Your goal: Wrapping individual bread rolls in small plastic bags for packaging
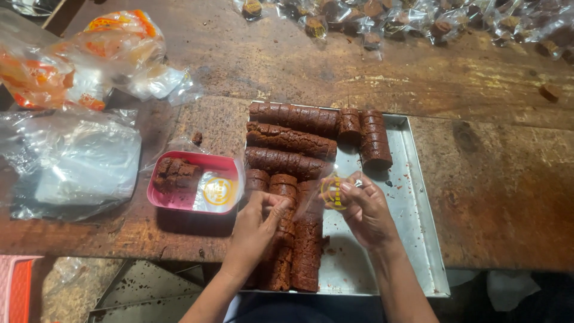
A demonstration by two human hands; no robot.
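Worn wooden worktop (287,66), dark brown, scratched and stained, with paler scuffed streaks toward the far right. Made of separate planks, with a seam running across the middle. Dim, warm light, with a faint sheen on the bare wood. Below the near edge, grey speckled floor (72,293) and a slanting metal frame (149,287). Pink ribbed crate (15,287) at the lower left corner.

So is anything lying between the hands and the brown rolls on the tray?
Nothing visible does. The left hand already rests on the brown rolls in the metal tray. The right hand holds a clear wrapper just above them, with no other object between.
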